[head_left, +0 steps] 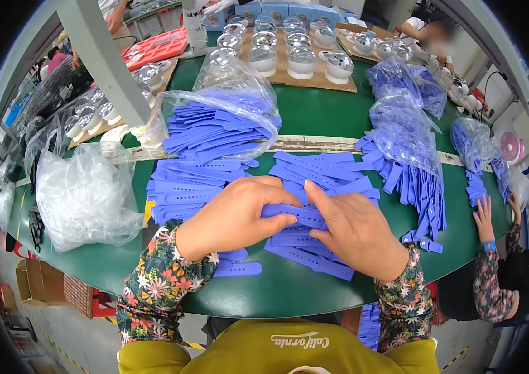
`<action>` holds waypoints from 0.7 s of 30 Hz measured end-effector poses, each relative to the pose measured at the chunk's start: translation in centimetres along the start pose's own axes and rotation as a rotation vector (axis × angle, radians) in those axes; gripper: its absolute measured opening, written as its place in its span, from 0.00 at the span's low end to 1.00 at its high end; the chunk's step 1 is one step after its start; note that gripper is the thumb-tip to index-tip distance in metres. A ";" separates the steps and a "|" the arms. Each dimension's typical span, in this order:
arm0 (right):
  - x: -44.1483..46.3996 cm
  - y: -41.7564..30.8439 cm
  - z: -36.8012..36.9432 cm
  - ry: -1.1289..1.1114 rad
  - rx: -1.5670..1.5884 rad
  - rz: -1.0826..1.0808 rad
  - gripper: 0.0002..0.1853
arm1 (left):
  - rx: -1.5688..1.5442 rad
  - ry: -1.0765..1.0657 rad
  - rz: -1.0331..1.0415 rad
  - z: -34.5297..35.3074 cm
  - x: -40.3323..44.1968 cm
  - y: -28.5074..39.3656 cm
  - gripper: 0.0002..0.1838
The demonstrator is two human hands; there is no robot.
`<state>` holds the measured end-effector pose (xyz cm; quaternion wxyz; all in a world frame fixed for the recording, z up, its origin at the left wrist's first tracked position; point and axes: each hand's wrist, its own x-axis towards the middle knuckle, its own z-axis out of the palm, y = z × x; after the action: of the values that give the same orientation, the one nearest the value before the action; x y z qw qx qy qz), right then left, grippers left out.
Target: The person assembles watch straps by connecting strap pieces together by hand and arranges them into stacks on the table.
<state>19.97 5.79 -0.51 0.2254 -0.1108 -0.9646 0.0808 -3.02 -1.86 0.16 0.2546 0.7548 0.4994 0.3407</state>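
Over a spread of blue-violet perforated straps (183, 187), my left hand (239, 212) pinches a blue strap (305, 217) between thumb and fingers. My right hand (355, 230) is at the same strap's other side, thumb and index finger against it. More straps lie fanned beneath and beyond both hands, some partly hidden by them. A few loose straps (239, 268) rest near my left wrist. Just past the pile, an open clear bag (221, 121) spills many straps toward me.
Bagged straps (401, 149) lie at right; a stuffed clear bag (83, 196) is at left. Domed white units (302, 62) stand on cardboard at the back. A metal post (105, 59) rises at back left. A co-worker's hands (484, 219) touch straps at far right.
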 end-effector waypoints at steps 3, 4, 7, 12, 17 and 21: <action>-0.1 0.3 0.4 0.005 0.034 0.005 0.47 | -0.026 -0.021 -0.034 0.1 0.1 -0.2 0.12; -0.1 0.4 0.5 0.018 0.071 0.007 0.46 | -0.065 -0.020 -0.061 0.3 0.1 -0.2 0.12; 0.1 0.3 0.2 -0.038 0.205 0.102 0.41 | -0.129 -0.004 -0.063 0.8 0.2 -0.4 0.11; -0.1 0.4 1.0 -0.021 0.436 0.204 0.31 | -0.192 0.009 -0.069 1.8 0.1 -0.5 0.09; 0.2 -0.3 0.7 -0.015 0.590 0.300 0.27 | -0.193 0.054 -0.081 3.5 0.1 -0.9 0.10; 0.3 0.0 0.1 -0.049 0.454 0.352 0.23 | -0.111 0.007 -0.048 1.6 0.0 -0.4 0.11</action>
<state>19.65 5.85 -0.49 0.2037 -0.2214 -0.8928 0.3351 -2.01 -1.77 -1.21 0.3027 0.7261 0.4984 0.3642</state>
